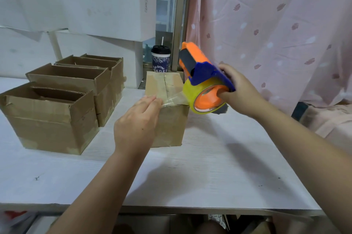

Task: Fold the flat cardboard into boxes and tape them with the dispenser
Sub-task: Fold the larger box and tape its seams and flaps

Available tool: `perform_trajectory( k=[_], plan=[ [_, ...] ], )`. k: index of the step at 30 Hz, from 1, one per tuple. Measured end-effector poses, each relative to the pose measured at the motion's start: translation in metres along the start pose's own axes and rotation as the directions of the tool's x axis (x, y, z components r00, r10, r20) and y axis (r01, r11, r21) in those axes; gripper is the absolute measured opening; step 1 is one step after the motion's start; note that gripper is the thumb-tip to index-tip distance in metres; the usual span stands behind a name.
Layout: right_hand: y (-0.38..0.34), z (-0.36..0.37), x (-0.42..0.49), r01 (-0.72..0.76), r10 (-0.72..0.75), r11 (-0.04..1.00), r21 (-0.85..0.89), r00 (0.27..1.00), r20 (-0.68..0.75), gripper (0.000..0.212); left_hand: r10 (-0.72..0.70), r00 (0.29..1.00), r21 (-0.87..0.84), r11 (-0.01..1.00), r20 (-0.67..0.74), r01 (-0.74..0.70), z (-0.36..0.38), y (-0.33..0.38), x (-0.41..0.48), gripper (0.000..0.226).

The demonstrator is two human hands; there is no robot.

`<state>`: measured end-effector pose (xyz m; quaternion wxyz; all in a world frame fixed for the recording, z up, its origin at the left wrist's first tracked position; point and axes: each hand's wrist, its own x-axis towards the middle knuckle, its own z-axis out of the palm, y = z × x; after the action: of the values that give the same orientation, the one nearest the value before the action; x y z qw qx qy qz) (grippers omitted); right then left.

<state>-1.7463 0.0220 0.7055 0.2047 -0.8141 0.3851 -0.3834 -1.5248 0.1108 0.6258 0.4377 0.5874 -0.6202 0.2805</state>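
Taped box [167, 127] mid-table [209, 167]. Left hand [136, 125] fingers [150, 100] pressed together, holding clear tape [176, 100] end on its near top edge. Right hand [241, 90] fingers wrapped round dispenser [203, 73], raised at box's right.

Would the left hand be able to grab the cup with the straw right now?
Probably yes, with a stretch: the left hand only presses tape onto the closed box, and the cup stands behind that box, open from above.

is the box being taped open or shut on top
Shut: the box top flaps lie flat, meeting at a taped seam.
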Motion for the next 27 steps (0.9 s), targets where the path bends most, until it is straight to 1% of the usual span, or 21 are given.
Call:
perform_trajectory(
  k=[2,4,7,9,12,17,20,23,27],
  plan=[
    [0.007,0.006,-0.006,-0.049,0.053,0.99,0.135,0.998,-0.026,0.055,0.007,1.0,0.015,1.0,0.01,-0.007,0.0,0.0,0.0,0.022],
    [0.012,0.013,-0.011,-0.053,0.069,0.961,0.273,0.996,-0.05,0.057,0.013,1.0,0.031,0.999,0.005,-0.013,0.0,0.0,0.0,0.023],
    [0.018,0.023,-0.017,-0.024,0.062,0.916,0.4,0.995,-0.083,0.062,0.027,1.0,0.048,0.998,-0.004,-0.027,0.001,0.0,-0.001,0.025],
    [0.02,0.023,-0.02,-0.04,0.089,0.892,0.451,0.992,-0.087,0.059,0.042,0.999,0.058,0.997,-0.013,-0.041,0.001,-0.002,-0.001,0.025],
    [0.021,0.013,-0.017,-0.063,0.103,0.905,0.422,0.992,-0.074,0.054,0.072,0.997,0.074,0.995,-0.023,-0.07,0.002,-0.003,0.0,0.025],
    [0.021,0.003,-0.008,-0.089,0.106,0.948,0.305,0.993,-0.041,0.057,0.072,0.997,0.071,0.995,-0.027,-0.07,0.003,-0.002,-0.003,0.024],
    [0.024,0.009,-0.007,-0.08,0.107,0.942,0.327,0.992,-0.067,0.059,0.066,0.998,0.075,0.995,-0.022,-0.064,0.003,0.0,-0.002,0.024],
    [0.032,0.016,-0.008,-0.094,0.147,0.919,0.383,0.983,-0.111,0.062,0.093,0.996,0.105,0.99,-0.017,-0.09,0.001,0.002,-0.001,0.027],
    [0.044,0.022,-0.014,-0.085,0.133,0.949,0.303,0.981,-0.142,0.058,0.137,0.991,0.133,0.982,-0.009,-0.134,-0.002,0.0,-0.001,0.034]
  ],
)
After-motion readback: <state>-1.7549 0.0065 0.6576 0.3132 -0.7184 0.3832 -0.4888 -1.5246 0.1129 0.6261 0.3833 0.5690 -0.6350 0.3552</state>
